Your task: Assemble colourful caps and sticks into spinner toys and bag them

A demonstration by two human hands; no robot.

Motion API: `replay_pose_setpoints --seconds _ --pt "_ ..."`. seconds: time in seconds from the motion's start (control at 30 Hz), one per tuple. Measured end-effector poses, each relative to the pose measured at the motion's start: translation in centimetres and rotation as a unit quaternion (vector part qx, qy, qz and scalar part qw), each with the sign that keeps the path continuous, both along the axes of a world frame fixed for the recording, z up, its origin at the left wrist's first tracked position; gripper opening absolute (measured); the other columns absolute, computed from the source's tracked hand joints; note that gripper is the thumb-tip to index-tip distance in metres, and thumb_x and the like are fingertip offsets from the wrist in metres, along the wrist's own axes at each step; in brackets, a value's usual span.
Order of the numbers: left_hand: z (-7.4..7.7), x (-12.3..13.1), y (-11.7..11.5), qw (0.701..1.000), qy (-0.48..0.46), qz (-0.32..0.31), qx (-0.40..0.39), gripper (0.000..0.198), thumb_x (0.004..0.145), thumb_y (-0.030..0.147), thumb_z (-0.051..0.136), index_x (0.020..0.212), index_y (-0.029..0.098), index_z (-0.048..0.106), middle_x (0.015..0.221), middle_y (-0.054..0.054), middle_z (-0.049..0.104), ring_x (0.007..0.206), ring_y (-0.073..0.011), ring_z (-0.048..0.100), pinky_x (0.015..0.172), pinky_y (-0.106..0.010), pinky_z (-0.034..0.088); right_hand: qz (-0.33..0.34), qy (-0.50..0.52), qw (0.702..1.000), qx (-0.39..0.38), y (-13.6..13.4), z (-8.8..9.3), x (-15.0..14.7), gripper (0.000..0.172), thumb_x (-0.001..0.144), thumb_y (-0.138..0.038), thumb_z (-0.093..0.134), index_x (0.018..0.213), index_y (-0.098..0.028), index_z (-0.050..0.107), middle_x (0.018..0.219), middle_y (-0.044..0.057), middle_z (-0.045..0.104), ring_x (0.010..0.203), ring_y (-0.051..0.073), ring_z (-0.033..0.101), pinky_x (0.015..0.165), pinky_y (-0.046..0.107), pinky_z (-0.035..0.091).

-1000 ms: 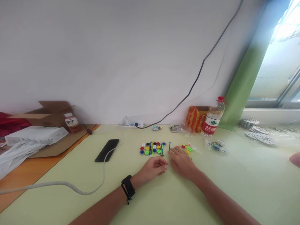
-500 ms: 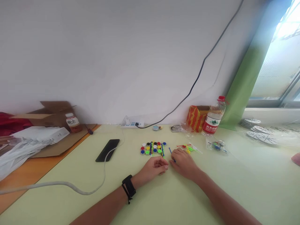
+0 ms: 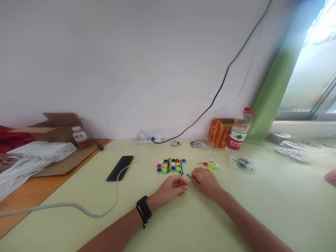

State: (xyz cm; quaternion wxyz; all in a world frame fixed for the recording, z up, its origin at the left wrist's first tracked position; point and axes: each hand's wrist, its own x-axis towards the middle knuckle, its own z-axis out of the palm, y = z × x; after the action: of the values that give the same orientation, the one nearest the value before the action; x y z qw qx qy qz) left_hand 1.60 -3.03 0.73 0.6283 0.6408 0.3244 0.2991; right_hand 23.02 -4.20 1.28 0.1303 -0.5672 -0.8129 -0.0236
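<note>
My right hand (image 3: 207, 183) rests on the table with its fingers pinching a thin blue plastic arrow (image 3: 189, 176), whose end sticks out to the left. My left hand (image 3: 173, 186) lies just beside it, fingers loosely curled and thumb near the fingertips; nothing shows in it. Beyond my left hand, several small round discs (image 3: 165, 166) in red, white, black, yellow, blue and green stand in rows. Upright bundles of coloured arrows (image 3: 182, 168) lie between and beside these discs. Past my right hand is a loose group of arrows and discs, including a green disc (image 3: 213, 167).
A black phone (image 3: 120, 168) lies left, a white cable (image 3: 78, 209) running beside it. At the back are a power strip (image 3: 147, 140) and a large water bottle (image 3: 237, 134). A clear bag of parts (image 3: 243, 163) lies right. Cardboard (image 3: 65, 162) and a drink bottle (image 3: 81, 137) are far left.
The blue arrow in my right hand has swung from steep to a flatter slant, its end now pointing left toward my left hand. My left hand stays put.
</note>
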Motion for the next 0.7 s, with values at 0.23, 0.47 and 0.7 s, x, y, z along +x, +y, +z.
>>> replay_pose_setpoints --seconds 0.23,0.47,0.7 --pt "0.1 0.1 -0.1 1.000 0.008 -0.003 -0.001 0.035 0.077 0.043 0.081 0.089 0.013 0.067 0.076 -0.002 0.062 0.068 -0.0124 0.056 0.064 -0.027 0.045 -0.001 -0.003 1.000 -0.008 -0.3 0.1 0.2 0.015 0.095 -0.020 0.054 0.080 -0.020 0.057 0.088 0.005 0.068 0.085 0.020 0.063 0.066 0.031 0.033" --pt "0.4 0.0 -0.2 1.000 0.015 -0.006 0.012 0.032 0.079 0.041 0.080 0.089 0.014 0.067 0.076 -0.002 0.061 0.068 -0.0121 0.055 0.065 -0.027 0.045 -0.014 -0.002 0.999 -0.034 -0.6 0.5 0.7 0.014 0.096 -0.024 0.052 0.083 -0.020 0.055 0.088 0.005 0.068 0.082 0.020 0.063 0.062 0.030 0.028" --pt "0.2 0.0 -0.1 1.000 0.020 -0.001 0.013 0.034 0.077 0.043 0.080 0.089 0.014 0.068 0.077 -0.002 0.063 0.070 -0.0131 0.057 0.065 -0.027 0.046 -0.009 0.005 0.999 -0.044 -0.4 0.2 1.1 0.014 0.096 -0.020 0.053 0.083 -0.020 0.054 0.088 0.004 0.068 0.079 0.019 0.064 0.060 0.030 0.026"
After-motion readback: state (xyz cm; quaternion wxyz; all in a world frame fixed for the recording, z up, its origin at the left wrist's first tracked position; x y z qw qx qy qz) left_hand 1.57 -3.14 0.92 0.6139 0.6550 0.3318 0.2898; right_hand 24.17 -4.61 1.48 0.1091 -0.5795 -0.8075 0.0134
